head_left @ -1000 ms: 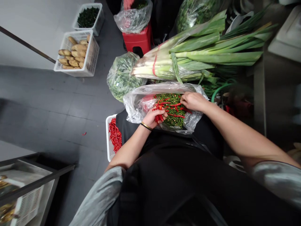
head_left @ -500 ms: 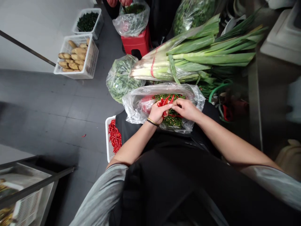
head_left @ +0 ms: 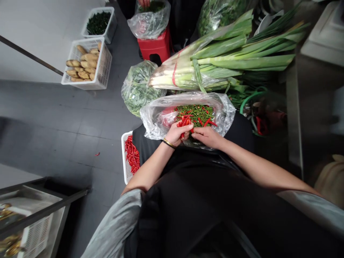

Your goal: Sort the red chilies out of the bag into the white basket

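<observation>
My left hand (head_left: 174,134) is closed around a small bunch of red chilies (head_left: 185,120), their tips poking out above the thumb. Close against it, my right hand (head_left: 208,137) is pinched, its fingertips by a red chili at the left thumb; what they grip is hidden. Both hands are over the near side of an open clear plastic bag (head_left: 153,114) on my lap. Inside the bag lies a heap of green chili stems (head_left: 197,110) with several red chilies on top.
Left of my lap stands a white basket (head_left: 124,161) of red chilies. Beyond the bag lie bundled leeks (head_left: 215,64) and bagged greens (head_left: 141,87). Further off are a potato basket (head_left: 103,73), a red stool (head_left: 156,46) and another person's hand (head_left: 144,3). A metal shelf (head_left: 67,200) stands lower left.
Both hands have come down toward me, the left also slightly leftward, uncovering more stems and the loose red chilies in the bag. The left hand still holds its bunch.
</observation>
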`<state>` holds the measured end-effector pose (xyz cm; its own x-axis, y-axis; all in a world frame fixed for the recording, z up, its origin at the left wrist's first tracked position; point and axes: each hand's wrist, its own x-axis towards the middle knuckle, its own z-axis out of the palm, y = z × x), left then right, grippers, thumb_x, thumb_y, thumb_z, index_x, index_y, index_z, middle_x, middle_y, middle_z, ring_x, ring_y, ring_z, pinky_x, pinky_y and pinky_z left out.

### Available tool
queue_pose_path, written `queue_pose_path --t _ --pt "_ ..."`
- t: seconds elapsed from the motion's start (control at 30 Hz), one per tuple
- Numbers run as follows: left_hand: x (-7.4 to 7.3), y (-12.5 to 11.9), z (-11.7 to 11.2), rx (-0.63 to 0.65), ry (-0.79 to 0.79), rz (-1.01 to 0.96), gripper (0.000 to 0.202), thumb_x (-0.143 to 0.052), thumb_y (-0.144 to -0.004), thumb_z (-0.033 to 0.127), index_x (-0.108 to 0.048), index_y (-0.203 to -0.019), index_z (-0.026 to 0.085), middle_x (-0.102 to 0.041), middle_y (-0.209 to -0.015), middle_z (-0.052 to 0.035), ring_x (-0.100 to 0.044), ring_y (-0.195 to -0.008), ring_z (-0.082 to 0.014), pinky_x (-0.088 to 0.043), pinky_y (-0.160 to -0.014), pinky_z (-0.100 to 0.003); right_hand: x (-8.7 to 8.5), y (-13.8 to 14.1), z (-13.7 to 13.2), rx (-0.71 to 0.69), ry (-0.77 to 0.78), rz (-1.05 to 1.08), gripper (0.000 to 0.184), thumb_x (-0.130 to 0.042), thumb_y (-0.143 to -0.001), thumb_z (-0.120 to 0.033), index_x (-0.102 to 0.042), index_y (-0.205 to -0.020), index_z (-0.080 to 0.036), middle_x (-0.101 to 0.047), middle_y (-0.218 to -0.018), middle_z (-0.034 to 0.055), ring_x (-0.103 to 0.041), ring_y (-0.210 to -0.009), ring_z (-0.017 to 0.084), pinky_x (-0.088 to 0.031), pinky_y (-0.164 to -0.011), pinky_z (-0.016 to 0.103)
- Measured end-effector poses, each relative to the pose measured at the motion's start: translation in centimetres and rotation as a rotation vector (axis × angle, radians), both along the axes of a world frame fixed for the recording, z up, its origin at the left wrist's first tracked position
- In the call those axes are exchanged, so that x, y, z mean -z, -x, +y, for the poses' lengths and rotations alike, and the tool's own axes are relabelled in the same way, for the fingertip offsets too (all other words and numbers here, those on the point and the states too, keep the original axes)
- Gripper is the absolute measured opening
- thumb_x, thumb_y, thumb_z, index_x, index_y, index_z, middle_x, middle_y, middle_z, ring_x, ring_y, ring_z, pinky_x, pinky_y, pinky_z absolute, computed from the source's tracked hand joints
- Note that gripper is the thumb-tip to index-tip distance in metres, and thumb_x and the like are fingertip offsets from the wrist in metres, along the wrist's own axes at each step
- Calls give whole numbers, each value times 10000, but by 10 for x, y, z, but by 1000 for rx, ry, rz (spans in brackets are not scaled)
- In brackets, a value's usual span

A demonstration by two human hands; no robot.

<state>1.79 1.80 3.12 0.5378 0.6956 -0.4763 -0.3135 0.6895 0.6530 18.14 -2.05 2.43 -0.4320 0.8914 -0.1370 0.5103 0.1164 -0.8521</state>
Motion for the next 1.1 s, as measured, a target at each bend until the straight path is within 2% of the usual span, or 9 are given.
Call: queue_pose_path --t 0.1,0.2,0.33,0.47,0.63,0.73,0.8,0.97,1.1 --pt "4 6 -7 94 86 14 470 -851 -582 320 -407 -568 166 -333 -427 89 -269 -341 -9 -143 -349 -169 -11 -6 -18 -237 -120 -34 339 -378 -965 -358 -539 -707 -208 -563 -663 -7 -503 -607 129 -352 -594 253" --pt "9 11 -4 78 157 -37 406 -826 -589 302 -450 -591 151 -298 -457 96 -247 -362 -6 -111 -350 -158 -23 -25 -19 -406 -160 -186 292 -391 -977 -333 -651 -897 -230 -630 -808 19 -557 -694 138 -368 -621 251" --pt "11 16 5 -6 129 -157 313 -770 -588 306 -509 -627 139 -405 -533 45 -369 -443 -44 -173 -355 -158 -17 -50 4 -212 -241 -652 324 -437 -958 -292 -662 -1191 -279 -629 -1059 89 -586 -750 164 -318 -572 259" --pt "11 19 6 42 132 -147 260 -716 -576 317 -543 -662 143 -512 -592 -5 -474 -488 -94 -170 -349 -182 2 -51 23 -225 -267 -801 298 -426 -958 -241 -708 -1049 -208 -633 -987 120 -595 -794 201 -309 -571 271" --pt "10 15 6 44 -31 68 285 -752 -607 335 -625 -722 107 -551 -567 -1 -453 -451 -69 -244 -384 -202 -6 -57 31 74 -260 -410 279 -470 -941 -355 -664 -846 -179 -676 -934 115 -610 -809 212 -411 -624 302" --pt "6 4 6 63 -177 137 383 -803 -618 361 -659 -868 109 -556 -552 24 -433 -433 -56 -241 -394 -202 -18 -54 29 229 -120 -82 320 -507 -911 -479 -639 -850 -193 -657 -751 54 -575 -639 170 -437 -594 300" --pt "4 -5 4 129 -204 104 411 -827 -605 377 -638 -863 120 -583 -570 16 -440 -432 -57 -236 -395 -202 -21 -44 25 277 -117 -31 355 -497 -909 -517 -639 -882 -193 -631 -692 39 -560 -604 169 -441 -592 304" --pt "-13 -10 -6 221 -111 26 394 -798 -637 427 -575 -756 124 -596 -558 -8 -379 -386 -42 -223 -373 -206 -23 -31 24 189 -384 -458 366 -394 -967 -399 -673 -915 -168 -676 -939 156 -619 -876 258 -457 -741 359" --pt "-39 48 1 25 -197 193 369 -801 -613 349 -582 -819 135 -683 -711 -52 -419 -411 -46 -239 -365 -191 -23 -49 44 179 -271 -787 378 -447 -947 -427 -691 -1063 -162 -679 -1078 171 -635 -894 293 -462 -714 380"
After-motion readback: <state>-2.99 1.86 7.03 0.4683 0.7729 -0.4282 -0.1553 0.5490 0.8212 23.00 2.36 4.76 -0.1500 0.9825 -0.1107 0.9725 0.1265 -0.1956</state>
